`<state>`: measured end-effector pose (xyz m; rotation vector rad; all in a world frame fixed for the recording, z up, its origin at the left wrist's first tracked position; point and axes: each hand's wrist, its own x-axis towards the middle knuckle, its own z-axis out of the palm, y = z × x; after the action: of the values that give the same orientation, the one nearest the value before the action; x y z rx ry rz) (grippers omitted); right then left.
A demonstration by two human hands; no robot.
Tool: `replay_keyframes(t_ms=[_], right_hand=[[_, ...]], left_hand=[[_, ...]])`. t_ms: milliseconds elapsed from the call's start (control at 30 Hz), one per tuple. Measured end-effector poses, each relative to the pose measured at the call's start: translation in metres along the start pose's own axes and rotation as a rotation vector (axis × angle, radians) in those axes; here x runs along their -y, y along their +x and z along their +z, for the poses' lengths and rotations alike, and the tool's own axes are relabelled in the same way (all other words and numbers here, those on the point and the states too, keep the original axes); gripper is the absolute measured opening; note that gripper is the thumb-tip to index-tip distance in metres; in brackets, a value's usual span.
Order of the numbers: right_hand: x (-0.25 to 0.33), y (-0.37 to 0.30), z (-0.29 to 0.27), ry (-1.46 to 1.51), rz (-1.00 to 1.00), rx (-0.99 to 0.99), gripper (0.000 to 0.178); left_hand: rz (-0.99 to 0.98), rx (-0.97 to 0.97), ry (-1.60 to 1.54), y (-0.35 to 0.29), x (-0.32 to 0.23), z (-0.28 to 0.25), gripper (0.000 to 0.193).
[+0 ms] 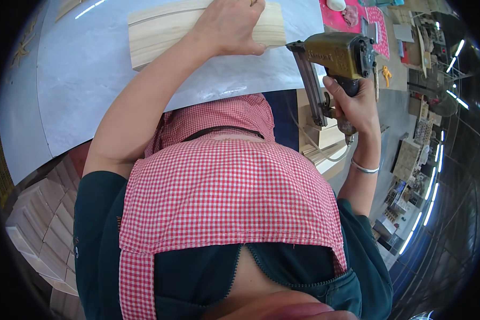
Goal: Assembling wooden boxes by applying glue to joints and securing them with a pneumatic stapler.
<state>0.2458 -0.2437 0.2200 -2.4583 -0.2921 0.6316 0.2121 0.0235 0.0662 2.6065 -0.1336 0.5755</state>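
A long pale wooden box [162, 41] with a groove along its far side lies on the white-covered table [85, 69]. My left hand [230, 26] grips it across the right half, thumb along the near edge and fingers partly out of view. In my right hand [360, 106] is a gold-and-black air nail gun [333, 53], held by its handle. Its nose is at the right end of the box; whether they touch I cannot tell. A thin air hose [325, 153] runs from the handle's base.
Stacked wooden pieces [37, 234] stand below the table at the left. More pale wooden pieces [325, 136] are beneath the nail gun. A pink cloth [377, 29] with small items lies beyond the table's right edge, near an orange object [386, 76] on the floor.
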Motion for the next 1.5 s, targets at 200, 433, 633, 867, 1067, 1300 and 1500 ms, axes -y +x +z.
replay_keyframes(t_ms=[200, 433, 633, 867, 1067, 1300, 1500], right_hand=[[-0.001, 0.004, 0.001, 0.028, -0.009, 0.003, 0.033], [-0.003, 0.004, 0.007, 0.105, -0.012, 0.045, 0.033], [0.004, 0.002, 0.012, 0.097, -0.059, 0.007, 0.032], [0.011, 0.020, 0.014, 0.108, -0.060, -0.046, 0.032], [0.011, 0.028, 0.012, 0.101, -0.064, -0.013, 0.033], [0.018, 0.030, 0.010, 0.076, -0.046, 0.010, 0.034], [0.027, 0.039, 0.001, 0.070, -0.035, 0.058, 0.035]], left_hand=[[-0.180, 0.295, -0.072, 0.004, -0.012, -0.019, 0.070], [-0.102, 0.190, -0.037, 0.003, -0.007, -0.015, 0.070], [-0.012, 0.062, 0.016, 0.001, -0.001, -0.011, 0.070], [0.054, -0.035, 0.045, -0.002, -0.001, -0.008, 0.070], [0.044, -0.024, 0.027, 0.000, 0.000, -0.007, 0.071], [0.047, -0.063, 0.055, 0.001, 0.001, -0.001, 0.069], [-0.014, 0.097, 0.041, 0.001, -0.006, -0.016, 0.085]])
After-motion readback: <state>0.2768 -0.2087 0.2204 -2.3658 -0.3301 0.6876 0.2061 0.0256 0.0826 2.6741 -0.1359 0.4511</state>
